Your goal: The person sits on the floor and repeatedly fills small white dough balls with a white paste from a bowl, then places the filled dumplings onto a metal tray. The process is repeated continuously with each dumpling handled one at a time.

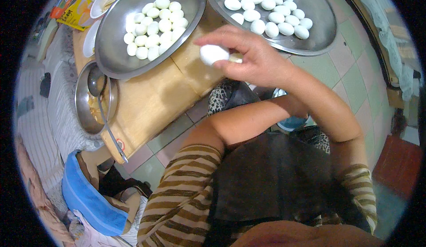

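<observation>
My right hand [249, 55] holds a white egg [214, 54] between thumb and fingers, above the gap between two wide metal basins. Several pale, smooth eggs lie in the left basin [114, 52], which stands on a wooden bench. The right basin [319, 44] holds several whiter eggs, below and beside which my right wrist passes. My left forearm reaches across under the right one. The left hand [296, 106] is low near a blue container [292, 123], mostly hidden behind the right forearm, so its fingers cannot be made out.
On the wooden bench [146, 114] a metal bowl [80, 102] holds yellowish food and a ladle [108, 127]. White dishes [89, 42] and a yellow packet [77, 12] stand at the upper left. A blue cloth [90, 197] hangs over a chair at the lower left.
</observation>
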Demonstrator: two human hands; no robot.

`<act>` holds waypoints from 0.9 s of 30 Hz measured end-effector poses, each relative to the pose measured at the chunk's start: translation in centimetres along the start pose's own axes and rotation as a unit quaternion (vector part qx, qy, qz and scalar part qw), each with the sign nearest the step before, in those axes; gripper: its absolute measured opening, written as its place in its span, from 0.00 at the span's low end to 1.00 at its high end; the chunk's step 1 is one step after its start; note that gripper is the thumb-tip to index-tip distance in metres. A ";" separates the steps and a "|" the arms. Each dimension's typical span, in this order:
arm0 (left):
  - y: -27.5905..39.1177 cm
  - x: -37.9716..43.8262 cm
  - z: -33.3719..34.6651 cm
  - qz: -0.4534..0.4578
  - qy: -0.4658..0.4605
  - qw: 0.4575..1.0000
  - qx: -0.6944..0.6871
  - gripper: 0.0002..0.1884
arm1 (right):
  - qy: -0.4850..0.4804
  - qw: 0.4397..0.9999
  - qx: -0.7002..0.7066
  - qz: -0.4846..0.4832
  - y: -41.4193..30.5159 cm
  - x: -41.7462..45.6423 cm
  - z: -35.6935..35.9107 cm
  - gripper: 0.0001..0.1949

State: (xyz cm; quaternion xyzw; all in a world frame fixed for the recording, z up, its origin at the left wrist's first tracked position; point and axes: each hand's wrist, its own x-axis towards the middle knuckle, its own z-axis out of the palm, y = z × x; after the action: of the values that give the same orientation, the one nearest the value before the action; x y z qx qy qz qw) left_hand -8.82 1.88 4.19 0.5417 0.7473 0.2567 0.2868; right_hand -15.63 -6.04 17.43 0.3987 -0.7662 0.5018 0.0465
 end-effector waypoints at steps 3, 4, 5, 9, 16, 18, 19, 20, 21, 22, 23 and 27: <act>0.3 0.2 1.5 -0.110 0.161 0.855 -0.480 0.22 | 0.042 0.998 0.017 0.038 0.8 -0.1 2.1 0.20; 0.2 0.3 2.0 -0.122 0.197 0.736 -0.637 0.22 | 0.075 0.996 0.024 0.030 1.4 -0.2 2.7 0.20; 0.2 0.2 2.7 -0.133 0.234 0.607 -0.747 0.22 | 0.107 0.994 0.032 0.021 2.3 -0.3 3.2 0.20; 0.2 0.4 2.9 -0.139 0.318 0.369 -0.862 0.21 | -0.017 0.993 -0.048 0.109 6.4 -1.6 4.4 0.20; 1.4 1.1 2.6 -0.147 0.368 0.299 -0.868 0.21 | -0.041 0.987 -0.151 0.021 7.4 -1.6 3.5 0.20; 1.3 1.1 2.6 -0.148 0.375 0.301 -0.864 0.21 | 0.000 0.982 -0.186 -0.030 7.0 -1.2 3.2 0.21; 1.4 1.0 2.6 -0.145 0.379 0.294 -0.865 0.21 | -0.049 0.976 -0.213 -0.025 7.9 -1.6 3.4 0.21; 1.5 1.0 2.5 -0.140 0.385 0.279 -0.868 0.21 | -0.098 0.966 -0.239 -0.020 9.4 -2.2 3.9 0.21; 1.4 0.9 2.4 -0.133 0.393 0.266 -0.870 0.21 | -0.147 0.953 -0.265 -0.017 9.7 -2.2 4.1 0.21; 1.5 0.8 2.4 -0.128 0.397 0.253 -0.873 0.21 | -0.156 0.958 -0.234 -0.050 9.9 -2.3 4.4 0.21; 1.6 0.7 2.3 -0.124 0.402 0.243 -0.874 0.21 | -0.146 0.967 -0.205 -0.034 10.0 -2.5 4.5 0.21; 2.0 0.7 2.2 -0.115 0.412 0.227 -0.875 0.21 | -0.056 0.988 -0.135 0.046 10.0 -2.5 4.9 0.22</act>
State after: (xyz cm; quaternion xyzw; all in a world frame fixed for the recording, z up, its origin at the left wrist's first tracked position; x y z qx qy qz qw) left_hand -6.04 3.25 3.94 -0.3200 0.1257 0.9022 0.2605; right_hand -18.91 -6.76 6.53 0.3809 -0.8458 0.3720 0.0339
